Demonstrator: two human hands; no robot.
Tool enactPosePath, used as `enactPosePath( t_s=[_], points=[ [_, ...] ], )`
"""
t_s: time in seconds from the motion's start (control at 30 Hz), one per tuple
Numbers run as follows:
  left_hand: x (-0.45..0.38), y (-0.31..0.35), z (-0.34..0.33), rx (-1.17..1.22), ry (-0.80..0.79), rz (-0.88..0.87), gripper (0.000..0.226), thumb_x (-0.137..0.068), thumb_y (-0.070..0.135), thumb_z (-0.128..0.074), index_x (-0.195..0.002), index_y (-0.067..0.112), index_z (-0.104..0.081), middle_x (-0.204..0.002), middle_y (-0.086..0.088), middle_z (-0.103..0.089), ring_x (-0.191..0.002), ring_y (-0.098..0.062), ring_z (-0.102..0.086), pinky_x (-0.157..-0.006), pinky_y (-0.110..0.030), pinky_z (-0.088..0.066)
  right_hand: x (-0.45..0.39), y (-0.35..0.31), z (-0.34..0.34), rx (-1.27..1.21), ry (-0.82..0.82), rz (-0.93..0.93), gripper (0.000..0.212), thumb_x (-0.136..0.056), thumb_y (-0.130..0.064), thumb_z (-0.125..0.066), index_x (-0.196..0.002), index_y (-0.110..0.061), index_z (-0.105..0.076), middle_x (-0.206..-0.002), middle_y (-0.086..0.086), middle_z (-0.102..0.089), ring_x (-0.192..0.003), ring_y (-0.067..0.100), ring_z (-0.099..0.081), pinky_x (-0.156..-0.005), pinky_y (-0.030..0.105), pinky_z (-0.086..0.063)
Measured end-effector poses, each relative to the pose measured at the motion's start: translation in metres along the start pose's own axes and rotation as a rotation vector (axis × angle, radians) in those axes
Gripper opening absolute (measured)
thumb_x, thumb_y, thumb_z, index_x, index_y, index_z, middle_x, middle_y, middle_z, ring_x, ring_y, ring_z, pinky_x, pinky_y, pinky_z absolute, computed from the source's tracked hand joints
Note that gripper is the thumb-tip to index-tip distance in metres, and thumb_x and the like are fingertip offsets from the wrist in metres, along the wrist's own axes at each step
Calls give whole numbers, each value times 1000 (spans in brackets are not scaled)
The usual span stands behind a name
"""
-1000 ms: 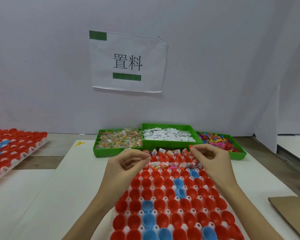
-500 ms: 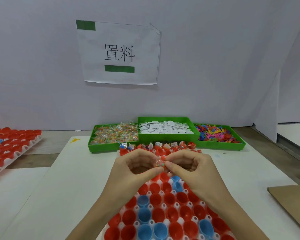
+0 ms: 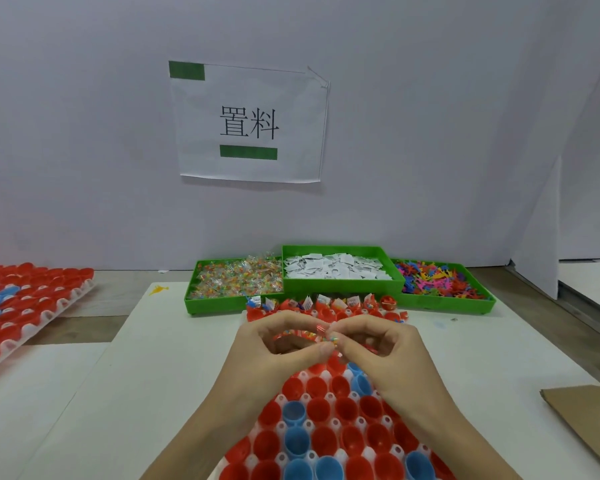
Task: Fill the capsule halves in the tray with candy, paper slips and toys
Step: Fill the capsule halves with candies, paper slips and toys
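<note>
Both the left hand (image 3: 274, 344) and right hand (image 3: 378, 344) pinch a small wrapped candy (image 3: 326, 336), likely light, crinkly and slippery, best held by its edges.

White wall (image 3: 430, 133), paper sign (image 3: 250, 123), wooden tabletop (image 3: 84, 327).

My left hand (image 3: 274, 344) and right hand (image 3: 378, 348) meet above the tray (image 3: 302, 396) of red and blue capsule halves (image 3: 317, 408), both pinching a small clear candy packet (image 3: 323, 336). Beyond them sit three green bins: candy (image 3: 236, 282), paper slips (image 3: 336, 266), toys (image 3: 440, 280). A second tray (image 3: 21, 306) lies far left, and a paper sign (image 3: 250, 123) hangs on the wall.
</note>
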State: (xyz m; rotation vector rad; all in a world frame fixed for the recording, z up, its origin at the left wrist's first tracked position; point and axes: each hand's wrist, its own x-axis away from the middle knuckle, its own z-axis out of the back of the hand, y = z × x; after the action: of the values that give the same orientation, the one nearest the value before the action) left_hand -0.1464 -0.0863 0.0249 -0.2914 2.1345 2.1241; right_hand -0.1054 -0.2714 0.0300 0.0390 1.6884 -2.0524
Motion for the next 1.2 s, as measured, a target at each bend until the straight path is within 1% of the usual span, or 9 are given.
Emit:
enactPosePath(
  t_s=[0.1,0.23,0.4,0.53,0.6,0.8,0.93,1.03,1.2],
  points=[
    [-3,-1,5,-9,58,3,22,-74,27,-89,-93,23,-81,-93,-4,-80,-89,-22,-77,-80,-26,-61,-15,-9,4,-26,-61,-27,11,-92,-30,-71,-96,-32,-81,-93,-6,-79,-88,11,-74,-76,17,-57],
    [-5,-5,14,20,121,25,21,-71,25,-90,-90,22,-81,-92,-5,-79,-89,-22,-76,-79,-23,-59,-70,2,13,201,7,-30,14,-96,-13,-67,-106,-16,-77,-88,-1,-77,-84,19,-74,-73,25,-61],
    [-7,-9,21,-22,181,64,21,-69,28,-91,-86,25,-80,-88,-2,-79,-86,-16,-76,-75,-19,-57,-151,36,25,743,93,-42,23,-101,-11,-61,-120,-9,-74,-117,9,-74,-104,20,-69,-97,29,-53],
    [-8,-11,24,-7,152,63,20,-73,21,-91,-90,22,-80,-90,-5,-79,-90,-23,-76,-79,-23,-59,-183,60,31,879,47,-192,33,-99,-13,-65,-130,-3,-66,-130,20,-67,-118,30,-64,-108,41,-48],
    [-8,-12,23,-15,140,57,20,-74,20,-90,-91,24,-80,-89,-4,-79,-89,-23,-76,-76,-20,-57,-190,66,32,865,33,-228,37,-93,-18,-73,-127,-3,-68,-127,20,-68,-116,30,-65,-106,41,-49],
    [-9,-14,21,-29,134,56,20,-73,22,-91,-90,27,-80,-86,-1,-78,-85,-17,-75,-75,-18,-56,-200,77,36,759,66,-279,15,-83,-16,-84,-92,-6,-79,-104,12,-76,-86,16,-63,-82,30,-52],
    [-8,-13,23,-24,142,52,22,-73,25,-90,-93,27,-80,-89,-3,-79,-89,-22,-76,-78,-21,-58,-191,76,38,664,156,-147,9,-91,-20,-77,-91,-11,-75,-88,-1,-71,-82,13,-64,-83,32,-56],
    [-8,-11,24,-20,146,52,25,-73,27,-90,-96,25,-80,-91,-5,-79,-92,-25,-76,-86,-31,-62,-172,62,40,528,275,-21,13,-93,-27,-74,-91,-14,-71,-84,-4,-70,-81,12,-67,-74,25,-54],
    [-8,-10,21,-46,140,31,26,-76,25,-88,-101,28,-80,-96,-1,-79,-96,-23,-75,-95,-41,-60,-105,22,36,237,187,40,15,-88,-29,-78,-95,-18,-73,-81,-5,-77,-76,8,-74,-67,17,-57]
  ],
)
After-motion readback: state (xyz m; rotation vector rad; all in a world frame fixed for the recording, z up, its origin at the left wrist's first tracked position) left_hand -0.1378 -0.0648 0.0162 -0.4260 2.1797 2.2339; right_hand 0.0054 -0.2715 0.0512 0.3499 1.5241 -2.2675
